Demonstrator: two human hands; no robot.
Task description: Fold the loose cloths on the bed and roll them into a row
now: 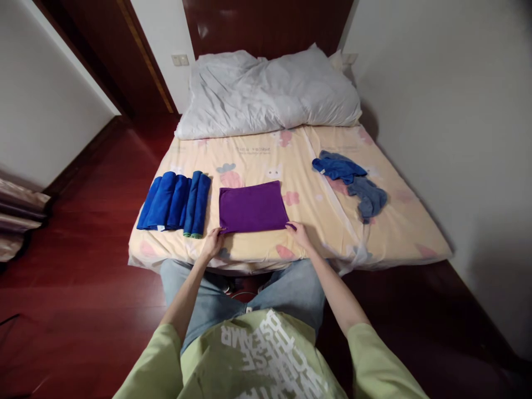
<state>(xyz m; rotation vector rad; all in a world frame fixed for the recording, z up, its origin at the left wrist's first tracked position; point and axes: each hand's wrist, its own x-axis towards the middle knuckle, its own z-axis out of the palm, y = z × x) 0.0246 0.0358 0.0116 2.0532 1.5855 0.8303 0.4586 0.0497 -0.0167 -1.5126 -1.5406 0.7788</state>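
In fingers of left hand (213, 242) and right hand (299, 235), pinches near corners of purple cloth (254, 208); lies flat just ahead, with long axis side to side, equally near both; rests on bed (249, 250), right of blue rolls (168, 200)

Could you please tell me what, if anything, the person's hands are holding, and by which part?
The purple cloth: the left hand pinches its near left corner, the right hand its near right corner.
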